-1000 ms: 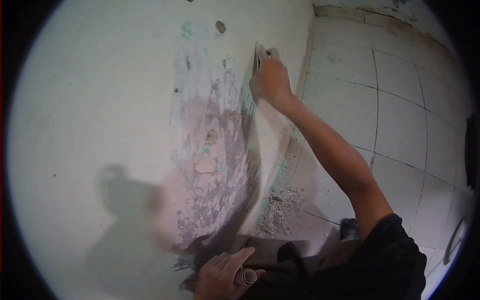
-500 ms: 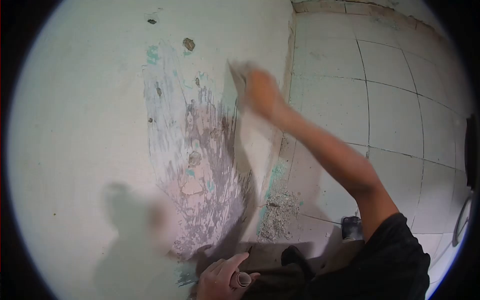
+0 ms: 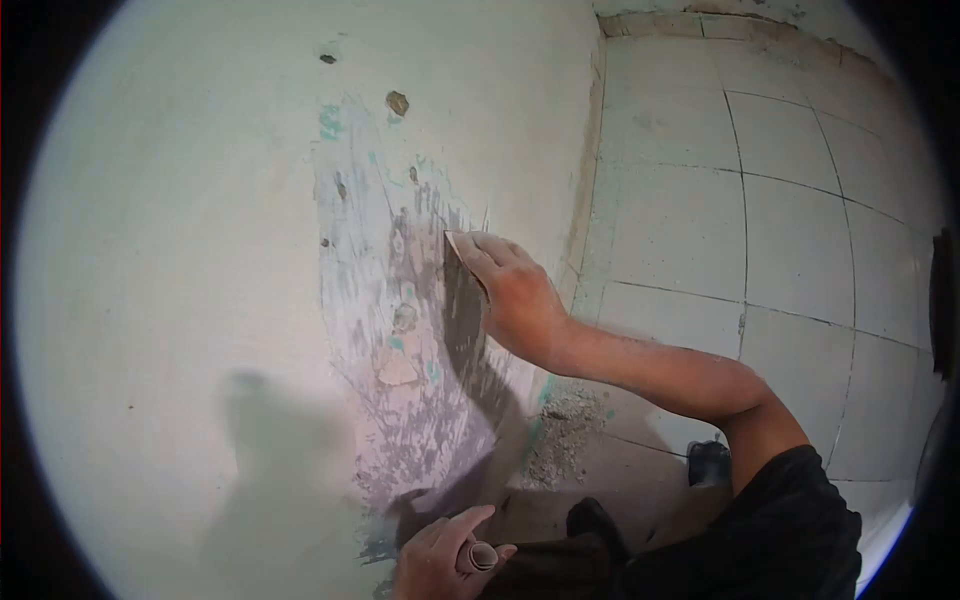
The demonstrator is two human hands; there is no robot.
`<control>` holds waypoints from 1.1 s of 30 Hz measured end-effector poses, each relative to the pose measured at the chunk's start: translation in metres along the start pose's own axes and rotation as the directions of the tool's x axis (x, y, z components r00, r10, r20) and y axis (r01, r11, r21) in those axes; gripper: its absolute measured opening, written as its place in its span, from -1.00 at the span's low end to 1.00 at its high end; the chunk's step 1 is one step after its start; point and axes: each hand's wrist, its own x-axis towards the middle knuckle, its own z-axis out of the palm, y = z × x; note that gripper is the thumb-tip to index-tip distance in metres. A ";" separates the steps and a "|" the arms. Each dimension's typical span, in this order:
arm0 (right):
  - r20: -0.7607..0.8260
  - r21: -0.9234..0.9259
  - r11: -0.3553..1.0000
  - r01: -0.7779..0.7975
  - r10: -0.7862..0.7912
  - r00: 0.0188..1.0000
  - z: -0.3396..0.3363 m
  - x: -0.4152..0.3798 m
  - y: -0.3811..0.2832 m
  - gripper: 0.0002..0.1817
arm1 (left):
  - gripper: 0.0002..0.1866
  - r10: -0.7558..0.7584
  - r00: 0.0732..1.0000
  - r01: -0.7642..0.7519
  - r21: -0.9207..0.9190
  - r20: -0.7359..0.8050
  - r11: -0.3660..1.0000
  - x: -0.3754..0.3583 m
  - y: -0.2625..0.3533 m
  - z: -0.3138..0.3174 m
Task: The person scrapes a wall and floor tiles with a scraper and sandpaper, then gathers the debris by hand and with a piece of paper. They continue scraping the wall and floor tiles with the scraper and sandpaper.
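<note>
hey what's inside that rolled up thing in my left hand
At the open end of the roll in your left hand, only its own coiled layers show. Deeper down, the roll's own wall hides the inside.

Grey rubble (image 3: 565, 432) lies on the tiled floor (image 3: 680, 240).

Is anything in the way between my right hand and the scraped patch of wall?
Nothing visible blocks it; only the thin flat piece in the right hand comes between hand and scraped patch. The left hand, holding a roll, is low down, and the rubble lies off to the side.
</note>
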 end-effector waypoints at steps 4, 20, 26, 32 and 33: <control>0.071 0.025 0.996 -0.087 0.086 0.994 -0.018 0.039 0.014 -0.31 | -0.51 -0.125 0.989 0.131 -0.073 0.080 0.989 -0.001 0.002 -0.005; 0.031 -0.454 0.890 -0.050 0.071 0.997 0.014 0.053 0.075 -0.20 | -0.50 -0.093 0.996 0.093 -0.009 -0.010 0.996 -0.022 0.005 -0.003; -0.078 -0.296 0.953 -0.068 0.047 0.996 0.012 0.053 0.031 -0.28 | -0.50 -0.089 0.996 0.089 -0.009 -0.013 0.996 -0.017 -0.002 -0.004; 0.285 -0.411 0.911 -0.039 0.169 0.944 -0.024 0.093 0.058 -0.25 | -0.50 0.054 0.998 -0.053 0.029 -0.035 0.998 -0.003 -0.003 0.002; 0.035 -0.377 0.916 0.135 -0.132 0.991 0.011 0.046 0.060 -0.26 | -0.50 -0.006 1.000 0.006 -0.008 -0.011 1.000 -0.001 -0.001 0.000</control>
